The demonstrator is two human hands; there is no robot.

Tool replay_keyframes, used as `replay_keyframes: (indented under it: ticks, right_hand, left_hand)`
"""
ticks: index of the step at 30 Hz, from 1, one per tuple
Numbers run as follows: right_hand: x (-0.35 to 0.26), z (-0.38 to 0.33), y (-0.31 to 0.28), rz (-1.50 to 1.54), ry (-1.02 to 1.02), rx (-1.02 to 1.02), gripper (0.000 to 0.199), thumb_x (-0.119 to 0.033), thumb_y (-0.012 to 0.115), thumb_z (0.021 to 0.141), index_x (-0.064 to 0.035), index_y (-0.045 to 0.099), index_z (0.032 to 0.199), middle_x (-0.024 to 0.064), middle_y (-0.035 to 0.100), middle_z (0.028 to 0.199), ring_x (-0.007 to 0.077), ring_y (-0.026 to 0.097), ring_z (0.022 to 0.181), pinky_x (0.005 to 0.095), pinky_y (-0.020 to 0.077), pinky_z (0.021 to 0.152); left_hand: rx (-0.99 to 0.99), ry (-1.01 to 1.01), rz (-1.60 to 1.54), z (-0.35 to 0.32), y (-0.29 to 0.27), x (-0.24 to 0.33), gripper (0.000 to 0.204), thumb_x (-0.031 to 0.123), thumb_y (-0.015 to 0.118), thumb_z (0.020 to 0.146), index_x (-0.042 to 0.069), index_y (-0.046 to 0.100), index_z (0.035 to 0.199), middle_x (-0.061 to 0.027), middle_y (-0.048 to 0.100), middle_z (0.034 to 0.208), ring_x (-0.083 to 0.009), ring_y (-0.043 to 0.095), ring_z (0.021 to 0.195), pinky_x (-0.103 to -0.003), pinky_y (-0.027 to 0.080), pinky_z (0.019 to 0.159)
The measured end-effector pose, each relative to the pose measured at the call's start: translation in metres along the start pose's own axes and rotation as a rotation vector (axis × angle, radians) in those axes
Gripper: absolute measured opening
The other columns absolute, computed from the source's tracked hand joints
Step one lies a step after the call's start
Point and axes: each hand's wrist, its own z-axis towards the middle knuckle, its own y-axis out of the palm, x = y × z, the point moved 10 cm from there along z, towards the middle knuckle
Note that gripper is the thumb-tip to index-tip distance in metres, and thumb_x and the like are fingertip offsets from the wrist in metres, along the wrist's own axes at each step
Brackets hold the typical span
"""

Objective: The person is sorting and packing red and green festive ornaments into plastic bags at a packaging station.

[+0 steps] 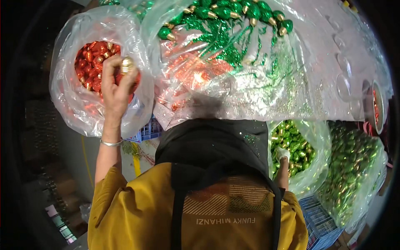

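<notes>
At the left, my left hand [116, 85] is closed around a red bulb-shaped ornament with a gold screw-like cap [127, 65]. It is raised over a clear plastic bag [66, 89] that holds several shiny red ornaments [89, 62]. Low on the right, my right hand [283, 157] reaches into another clear bag [321, 160] full of shiny green ornaments [296, 141]. White material [282, 154] covers its fingers, so their grip and anything in them are hidden.
The plastic-covered table [246, 102] carries green and red glitter. More green ornaments with gold caps [225, 11] lie along its far side. A round container [378, 106] hangs near the right edge. A full bag [354, 171] sits above a blue crate [321, 223]; another blue crate [150, 130] shows at left.
</notes>
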Motion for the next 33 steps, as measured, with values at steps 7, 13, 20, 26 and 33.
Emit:
replay_keyframes:
  ticks: [7,13,20,26,33]
  right_hand:
    - [-0.040,-0.156,-0.324,1.205,0.008,0.147,0.041,-0.026,0.066,0.077,-0.0025,0.060,0.110,0.0041,0.061,0.070,0.0116,0.056,0.058,0.0275,0.0438,0.051]
    - [-0.156,-0.119,-0.555,1.509,-0.591,0.666,0.058,-0.040,0.061,0.085,0.0025,0.053,0.124,0.0075,0.062,0.103,0.0127,0.056,0.088,0.0260,0.0452,0.074]
    - [-0.170,0.031,-0.712,0.380,0.153,1.067,0.059,-0.040,0.067,0.080,-0.0002,0.051,0.120,0.0185,0.065,0.097,0.0326,0.065,0.091,0.0435,0.0507,0.078]
    - [-0.182,0.072,-0.704,0.447,0.200,0.997,0.058,-0.037,0.064,0.082,-0.0031,0.042,0.125,0.0249,0.059,0.110,0.0389,0.060,0.102,0.0474,0.0482,0.084]
    - [-0.139,0.101,-0.665,0.681,0.008,1.066,0.048,-0.024,0.057,0.084,-0.0051,0.042,0.125,0.0281,0.059,0.108,0.0435,0.058,0.102,0.0491,0.0456,0.087]
  left_hand:
    - [-0.104,0.274,-0.145,-0.008,0.038,0.031,0.031,0.006,0.070,0.078,0.001,0.055,0.104,-0.0091,0.056,0.103,-0.0186,0.054,0.094,-0.031,0.044,0.086]
    - [-0.369,0.483,-0.151,0.000,0.105,0.070,0.031,0.005,0.071,0.074,0.002,0.059,0.102,-0.0123,0.057,0.103,-0.0250,0.056,0.096,-0.034,0.045,0.086]
    - [-0.536,0.594,0.100,-0.024,0.138,0.056,0.028,0.016,0.071,0.077,0.003,0.062,0.100,-0.0122,0.058,0.099,-0.0286,0.056,0.091,-0.038,0.045,0.079]
    - [-0.614,0.421,0.112,-0.042,0.153,0.023,0.034,0.022,0.071,0.076,0.003,0.062,0.102,-0.0142,0.060,0.107,-0.0299,0.058,0.097,-0.038,0.046,0.083]
    - [-0.506,0.627,0.355,-0.049,0.115,0.040,0.032,0.026,0.068,0.080,0.003,0.063,0.102,-0.0130,0.059,0.112,-0.0319,0.055,0.106,-0.046,0.039,0.095]
